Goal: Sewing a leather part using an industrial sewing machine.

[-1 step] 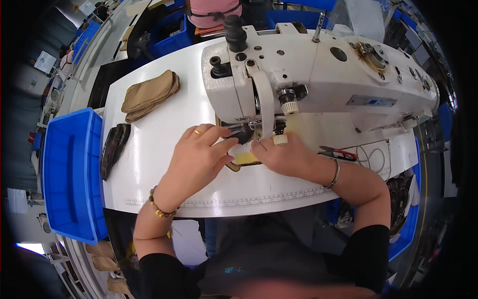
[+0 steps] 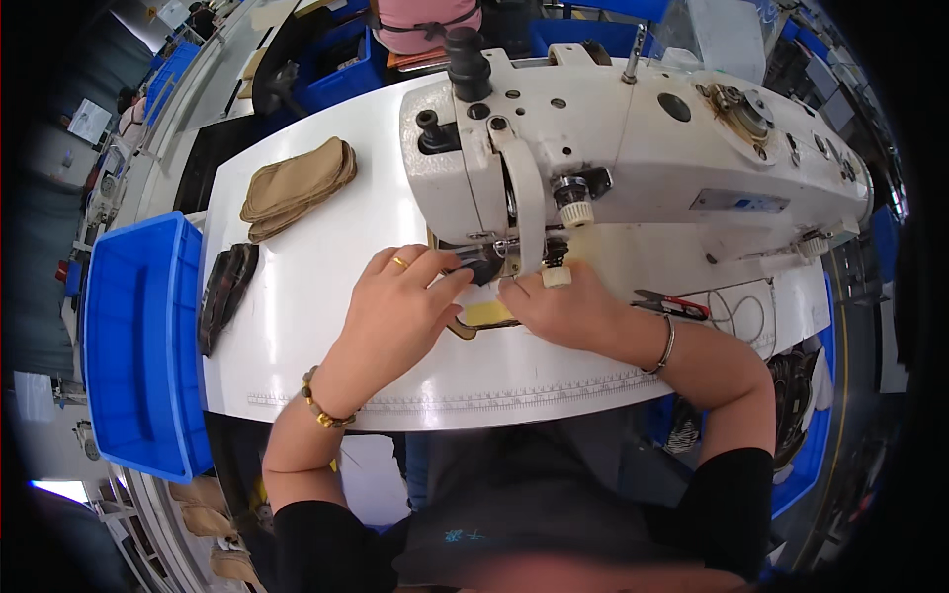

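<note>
Pressing flat with both hands on a small yellow piece (image 2: 489,314) just in front of the sewing machine (image 2: 633,148), under its needle end. Left hand (image 2: 400,306) spread, ringed finger forward, fingertips reaching the foot (image 2: 486,262) of the machine. Right hand (image 2: 563,306) close beside it, palm down, fingers together on the piece's right edge. Neither closed around anything, only bearing down; hands nearly touching across the piece.

Right of the hands, below the machine's arm, small red-handled snips (image 2: 672,304) on the white bench (image 2: 326,326). Left of the machine, a stack of tan cut pieces (image 2: 297,188); nearer the bench's left edge, a darker stack (image 2: 225,292). Beyond that edge, farthest from the machine, a blue bin (image 2: 138,346). Behind the machine, more blue crates and another seated person, blurred toward the rim.
</note>
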